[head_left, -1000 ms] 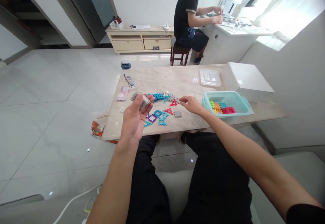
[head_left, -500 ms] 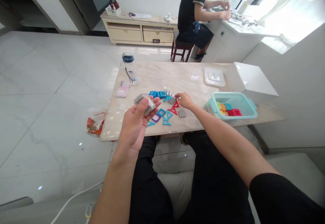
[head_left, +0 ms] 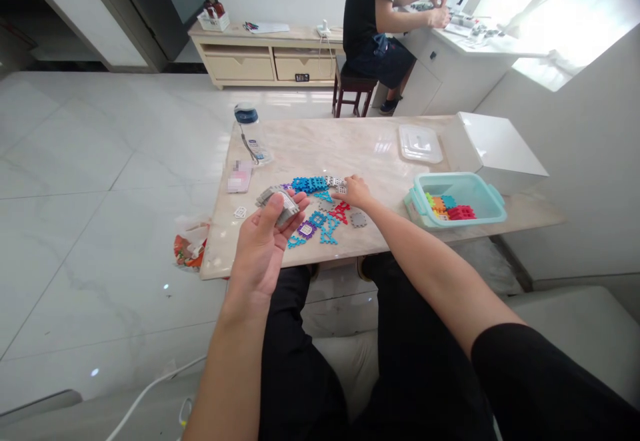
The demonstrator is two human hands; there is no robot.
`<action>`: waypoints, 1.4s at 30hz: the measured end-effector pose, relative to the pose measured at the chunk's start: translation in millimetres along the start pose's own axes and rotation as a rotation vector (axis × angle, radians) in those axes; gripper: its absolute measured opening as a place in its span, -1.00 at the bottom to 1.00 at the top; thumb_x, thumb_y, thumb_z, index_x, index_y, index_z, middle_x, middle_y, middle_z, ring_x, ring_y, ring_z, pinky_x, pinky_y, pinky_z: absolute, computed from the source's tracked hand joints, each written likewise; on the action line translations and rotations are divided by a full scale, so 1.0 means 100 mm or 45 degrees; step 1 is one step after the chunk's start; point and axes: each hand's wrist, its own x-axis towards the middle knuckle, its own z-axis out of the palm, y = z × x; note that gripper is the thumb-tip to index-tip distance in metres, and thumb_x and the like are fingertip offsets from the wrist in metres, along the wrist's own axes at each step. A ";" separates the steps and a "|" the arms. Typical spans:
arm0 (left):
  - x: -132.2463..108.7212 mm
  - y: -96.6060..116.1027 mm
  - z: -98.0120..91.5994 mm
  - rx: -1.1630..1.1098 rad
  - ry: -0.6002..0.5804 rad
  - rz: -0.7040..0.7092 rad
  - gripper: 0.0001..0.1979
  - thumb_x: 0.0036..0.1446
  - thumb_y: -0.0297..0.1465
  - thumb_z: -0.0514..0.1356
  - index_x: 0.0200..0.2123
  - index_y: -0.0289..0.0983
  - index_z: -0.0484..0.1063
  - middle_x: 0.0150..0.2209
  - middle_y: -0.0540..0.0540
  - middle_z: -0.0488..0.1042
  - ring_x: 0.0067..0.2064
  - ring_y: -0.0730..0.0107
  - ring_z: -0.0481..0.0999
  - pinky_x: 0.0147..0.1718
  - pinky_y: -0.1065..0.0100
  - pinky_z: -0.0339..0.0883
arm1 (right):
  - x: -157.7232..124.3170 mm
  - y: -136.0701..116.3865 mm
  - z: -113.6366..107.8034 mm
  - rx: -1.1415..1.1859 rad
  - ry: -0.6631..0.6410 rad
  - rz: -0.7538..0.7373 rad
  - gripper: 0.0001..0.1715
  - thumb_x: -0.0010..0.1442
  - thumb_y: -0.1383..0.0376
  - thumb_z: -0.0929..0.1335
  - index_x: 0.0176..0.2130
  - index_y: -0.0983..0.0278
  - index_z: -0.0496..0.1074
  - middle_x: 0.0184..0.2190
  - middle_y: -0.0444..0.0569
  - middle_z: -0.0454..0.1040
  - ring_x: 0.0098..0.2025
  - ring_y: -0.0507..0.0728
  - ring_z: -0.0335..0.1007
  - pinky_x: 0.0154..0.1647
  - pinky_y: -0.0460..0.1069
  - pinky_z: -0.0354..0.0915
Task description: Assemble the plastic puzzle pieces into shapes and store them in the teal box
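My left hand (head_left: 267,228) is closed around a stack of grey interlocking plastic tiles (head_left: 277,205), thumb pressed on top. Over the table, my right hand (head_left: 357,192) has its thumb and fingers on a white lattice tile (head_left: 341,189) at the right end of a row. Blue tiles (head_left: 309,184) stand packed together in that row. In front lie loose pieces: red triangular ones (head_left: 341,212), light-blue ones (head_left: 329,229), a purple one (head_left: 307,230) with a white centre and a grey square tile (head_left: 358,219).
A teal tub (head_left: 425,211) with colourful tiles stands at the right, near a clear lid (head_left: 420,144) and a white box (head_left: 500,144). A water bottle (head_left: 253,134), pink packet (head_left: 240,177) and white piece (head_left: 241,212) are at the left. Another person (head_left: 373,21) sits at a far counter.
My right hand has shifted slightly left and now shows at a white lattice tile by the row's end. The left hand still holds the grey stack. The view has moved slightly.
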 end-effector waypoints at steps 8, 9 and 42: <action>0.11 -0.05 -0.07 -0.041 0.184 -0.013 -0.64 0.19 -0.20 0.52 -0.12 -0.35 0.62 -0.07 -0.26 0.73 -0.02 0.20 0.76 -0.02 0.36 0.60 | 0.03 -0.24 0.01 0.144 -0.034 0.269 -0.45 0.18 0.16 0.61 0.08 0.35 0.59 0.23 0.35 0.48 0.26 0.43 0.47 0.25 0.24 0.41; 0.12 -0.06 -0.07 -0.045 0.225 -0.015 -0.67 0.21 -0.22 0.51 -0.13 -0.35 0.61 -0.09 -0.26 0.74 -0.04 0.21 0.77 -0.03 0.36 0.60 | 0.02 -0.24 -0.01 0.183 -0.032 0.265 -0.46 0.15 0.21 0.63 0.07 0.34 0.60 0.19 0.33 0.52 0.23 0.42 0.51 0.22 0.23 0.43; 0.98 -0.82 1.09 0.750 -0.417 0.052 -0.47 0.00 -0.02 0.56 -0.16 -0.33 0.68 -0.13 -0.28 0.71 -0.04 0.09 0.67 0.05 0.16 0.49 | -0.98 0.32 -1.19 1.553 0.522 -0.222 -0.21 0.16 -0.10 0.61 0.21 0.25 0.54 0.17 0.18 0.63 0.19 0.34 0.62 0.28 0.26 0.54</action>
